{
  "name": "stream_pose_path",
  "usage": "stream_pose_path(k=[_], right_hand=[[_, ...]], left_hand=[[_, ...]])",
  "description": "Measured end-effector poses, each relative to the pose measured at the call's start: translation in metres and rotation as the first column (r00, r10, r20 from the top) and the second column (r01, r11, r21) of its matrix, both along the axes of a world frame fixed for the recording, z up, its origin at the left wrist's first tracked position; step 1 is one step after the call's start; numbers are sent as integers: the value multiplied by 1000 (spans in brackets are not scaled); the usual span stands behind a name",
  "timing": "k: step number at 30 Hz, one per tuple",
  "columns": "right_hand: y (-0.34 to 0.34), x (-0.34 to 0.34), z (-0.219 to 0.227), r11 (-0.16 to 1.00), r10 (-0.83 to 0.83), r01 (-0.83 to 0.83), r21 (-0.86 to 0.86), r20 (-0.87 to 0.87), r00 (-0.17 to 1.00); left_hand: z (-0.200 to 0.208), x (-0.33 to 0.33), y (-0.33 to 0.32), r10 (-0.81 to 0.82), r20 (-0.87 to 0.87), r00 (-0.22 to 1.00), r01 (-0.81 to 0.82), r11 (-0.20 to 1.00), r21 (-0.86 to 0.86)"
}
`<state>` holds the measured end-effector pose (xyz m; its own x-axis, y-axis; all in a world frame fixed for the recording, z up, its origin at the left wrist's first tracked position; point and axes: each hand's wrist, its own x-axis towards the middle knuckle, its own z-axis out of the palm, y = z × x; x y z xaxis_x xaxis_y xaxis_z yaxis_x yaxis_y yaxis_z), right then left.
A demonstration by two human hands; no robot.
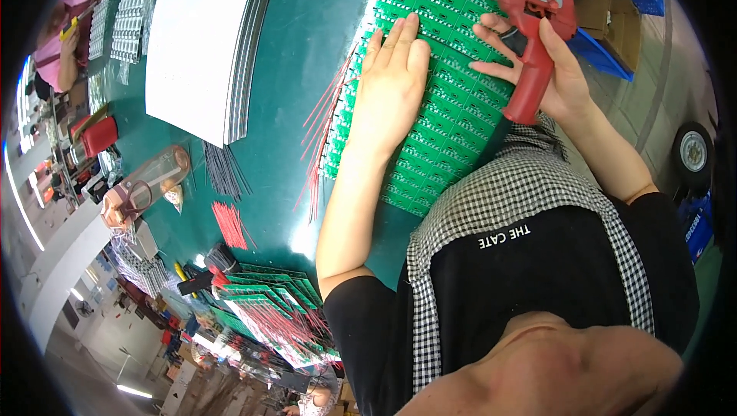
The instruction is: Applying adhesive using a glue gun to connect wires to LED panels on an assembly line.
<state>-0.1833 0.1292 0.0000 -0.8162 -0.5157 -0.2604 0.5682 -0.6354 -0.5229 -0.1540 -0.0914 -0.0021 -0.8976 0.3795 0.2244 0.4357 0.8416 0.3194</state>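
My left hand lies flat on a large green circuit board panel, fingers stretched out and holding nothing. My right hand grips the handle of a red soldering gun above the panel's right side. Its forefinger is near the trigger, and some fingers are spread beside the black part. The gun's long metal tip points left over the panel's far edge. Thin red wires stick out from the panel's left edge, beside my left wrist. Where their ends join the boards is too small to make out.
Left on the green table lies a stack of white sheets. Nearer are black wires, red wires, a clear bottle and wired green boards. Another person's hand works at far left. Boxes stand right.
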Motion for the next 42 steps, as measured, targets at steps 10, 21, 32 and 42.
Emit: stream_pose_path(k=[10,21,32,42], right_hand=[[11,-3,10,998,-26,23,-59,-42,999],[29,-34,12,997,-41,33,-75,-105,994],[20,-47,10,994,69,-55,98,-152,986],[21,-52,10,989,150,-146,36,-181,972]], left_hand=[[4,10,0,41,-51,998,-42,999,-22],[-2,24,4,41,34,999,-39,997,-67],[3,28,9,58,31,998,-57,997,-55],[5,27,10,50,51,997,-48,998,-43]])
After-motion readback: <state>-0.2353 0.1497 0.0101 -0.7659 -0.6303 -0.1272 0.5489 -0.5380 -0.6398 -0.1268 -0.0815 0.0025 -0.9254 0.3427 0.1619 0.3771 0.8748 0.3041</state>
